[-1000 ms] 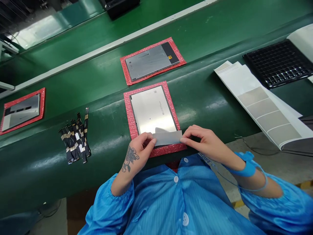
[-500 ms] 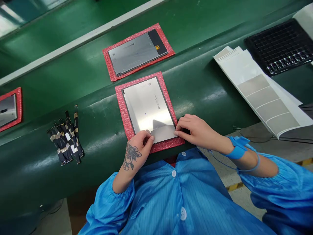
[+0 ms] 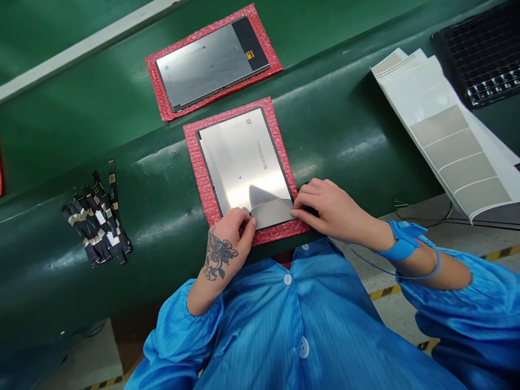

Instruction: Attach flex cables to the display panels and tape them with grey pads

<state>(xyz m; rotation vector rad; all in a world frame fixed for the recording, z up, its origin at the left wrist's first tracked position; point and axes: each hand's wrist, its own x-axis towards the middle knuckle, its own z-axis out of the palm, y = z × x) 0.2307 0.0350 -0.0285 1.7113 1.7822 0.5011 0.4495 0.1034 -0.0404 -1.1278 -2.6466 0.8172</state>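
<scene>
A silver display panel [image 3: 239,157] with dark edges lies back side up on red bubble wrap [image 3: 200,176] in front of me. Across its near end stretches a thin grey sticker [image 3: 272,212], its far edge bowed and a dark shadow beyond it. At the sticker's left end, my left hand [image 3: 231,233] is closed, thumb and fingertips pinching it. My right hand [image 3: 323,206] pinches the right end with thumb and forefinger, the other fingers curled. Whether the sticker's underside touches the panel, I cannot tell.
Farther off, another display panel [image 3: 211,65] rests on red bubble wrap. A pile of black flex cables [image 3: 97,222] is to the left. To the right are sheets of grey stickers [image 3: 459,146] and a black plastic tray [image 3: 483,54]. A blue wrist strap [image 3: 400,241] circles my right wrist.
The view has shifted, so the far panel and cables appear farther left. Both hands keep their pinch on the sticker at the panel's near end, with little visible movement.
</scene>
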